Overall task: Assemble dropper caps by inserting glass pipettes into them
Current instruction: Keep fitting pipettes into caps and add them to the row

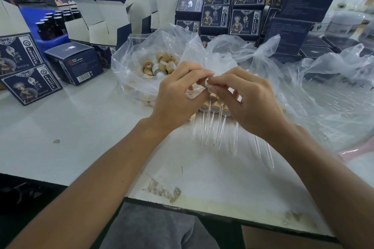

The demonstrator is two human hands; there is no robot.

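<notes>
My left hand and my right hand meet above the white table. Between the fingertips of both sits one tan dropper cap with a white end; both hands pinch it. No pipette shows in either hand. Under the hands lie several assembled droppers, tan caps with glass pipettes pointing toward me. Behind the hands an open clear plastic bag holds several loose tan caps.
Dark blue printed boxes are stacked at the back and at the left. Open white-lined cartons and dark bottles in a blue tray stand at back left. More crumpled clear plastic spreads to the right. The table's front edge is close.
</notes>
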